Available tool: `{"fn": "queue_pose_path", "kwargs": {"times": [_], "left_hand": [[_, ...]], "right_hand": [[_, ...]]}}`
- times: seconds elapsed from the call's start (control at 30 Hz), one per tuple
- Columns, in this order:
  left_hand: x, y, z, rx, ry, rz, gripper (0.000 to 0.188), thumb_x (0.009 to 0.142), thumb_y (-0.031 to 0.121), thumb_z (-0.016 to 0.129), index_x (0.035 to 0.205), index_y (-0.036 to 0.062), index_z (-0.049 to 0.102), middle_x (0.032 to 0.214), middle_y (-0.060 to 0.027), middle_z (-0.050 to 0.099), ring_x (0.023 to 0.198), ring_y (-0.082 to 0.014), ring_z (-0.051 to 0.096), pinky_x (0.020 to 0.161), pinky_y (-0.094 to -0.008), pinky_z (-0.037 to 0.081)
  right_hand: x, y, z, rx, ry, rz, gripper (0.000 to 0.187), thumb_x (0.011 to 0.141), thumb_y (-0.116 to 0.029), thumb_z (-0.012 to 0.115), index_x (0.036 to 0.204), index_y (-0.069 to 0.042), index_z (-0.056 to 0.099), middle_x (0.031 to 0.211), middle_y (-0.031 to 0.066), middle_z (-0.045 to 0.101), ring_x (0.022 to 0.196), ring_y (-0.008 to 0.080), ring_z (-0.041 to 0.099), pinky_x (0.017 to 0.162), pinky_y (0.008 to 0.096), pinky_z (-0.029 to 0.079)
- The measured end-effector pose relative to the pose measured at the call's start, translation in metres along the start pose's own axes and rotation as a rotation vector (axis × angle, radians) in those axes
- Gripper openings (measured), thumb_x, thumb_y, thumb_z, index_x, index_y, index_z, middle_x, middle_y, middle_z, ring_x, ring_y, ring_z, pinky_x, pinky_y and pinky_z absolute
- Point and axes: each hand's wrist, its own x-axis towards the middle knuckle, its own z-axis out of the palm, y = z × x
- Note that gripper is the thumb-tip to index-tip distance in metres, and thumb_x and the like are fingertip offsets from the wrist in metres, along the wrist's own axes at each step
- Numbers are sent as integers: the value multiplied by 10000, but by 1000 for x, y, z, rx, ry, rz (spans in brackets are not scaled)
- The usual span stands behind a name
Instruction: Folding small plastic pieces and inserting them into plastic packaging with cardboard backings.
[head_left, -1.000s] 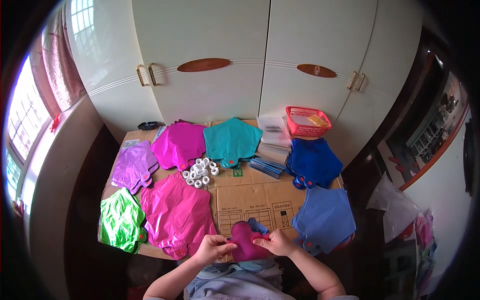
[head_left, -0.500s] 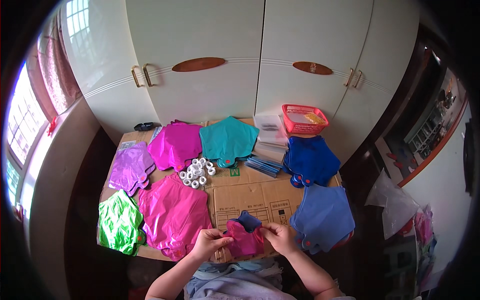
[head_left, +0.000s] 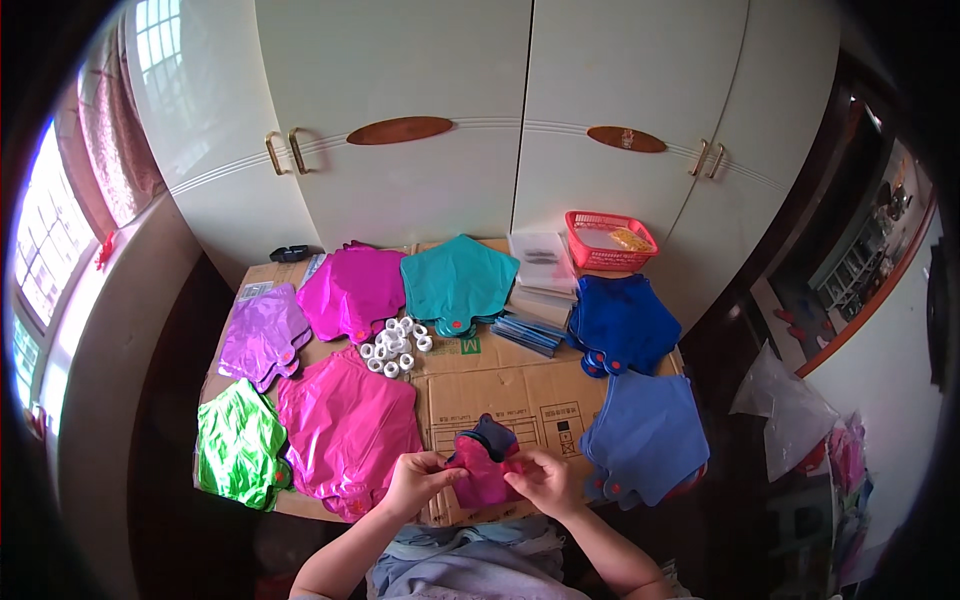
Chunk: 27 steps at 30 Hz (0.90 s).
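Near the front edge of the cardboard-covered table, a small folded bundle of shiny foil sheets [head_left: 480, 482], pink with dark blue at its top, is held up between my hands. My left hand [head_left: 418, 484] pinches its left edge between thumb and fingers. On the right edge, my right hand [head_left: 546, 482] grips it the same way, fingertips close to the middle. Just left of my left hand lies a stack of large pink foil sheets [head_left: 350, 425]. To the right of my right hand is a stack of slate-blue foil sheets [head_left: 648, 430].
More foil stacks lie around: green [head_left: 240, 445], lilac [head_left: 264, 335], magenta [head_left: 355, 292], teal [head_left: 460, 282] and dark blue [head_left: 624, 318]. Small white rings [head_left: 392, 348] are heaped mid-table. Behind are blue strips [head_left: 527, 333], clear plastic sleeves [head_left: 541, 262] and a red basket [head_left: 610, 255]. Cupboards [head_left: 390, 70] stand beyond.
My right hand has moved slightly inward and down, and the bundle's right side has drawn in. Its dark blue top is bunched and narrower. The left hand stays nearly in place.
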Motion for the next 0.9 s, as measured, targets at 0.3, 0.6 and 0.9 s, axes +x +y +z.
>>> {"fn": "queue_pose_path", "kwargs": {"times": [0.3, 0.6, 0.9], "left_hand": [[1, 18, 3, -211, -68, -135, 93, 836, 110, 704, 845, 20, 684, 707, 24, 622, 643, -16, 523, 548, -180, 415], [9, 11, -1, -135, -37, -161, 163, 887, 171, 650, 908, 16, 698, 679, 17, 622, 577, -24, 516, 511, -176, 407], [12, 14, -3, -60, -37, -113, 179, 881, 142, 653, 958, -15, 694, 743, 1, 652, 667, -36, 573, 579, -179, 459]], "right_hand": [[-1, 14, 5, 118, 20, 131, 137, 833, -170, 703, 838, -38, 666, 740, 39, 672, 666, 91, 622, 593, 238, 473], [3, 18, 11, 292, 92, 132, 158, 846, -123, 688, 935, -4, 633, 777, 59, 682, 734, 93, 639, 651, 218, 485], [13, 15, -5, 209, -103, 256, 166, 870, -89, 650, 977, 35, 619, 848, 68, 691, 785, 69, 618, 701, 201, 477]]}}
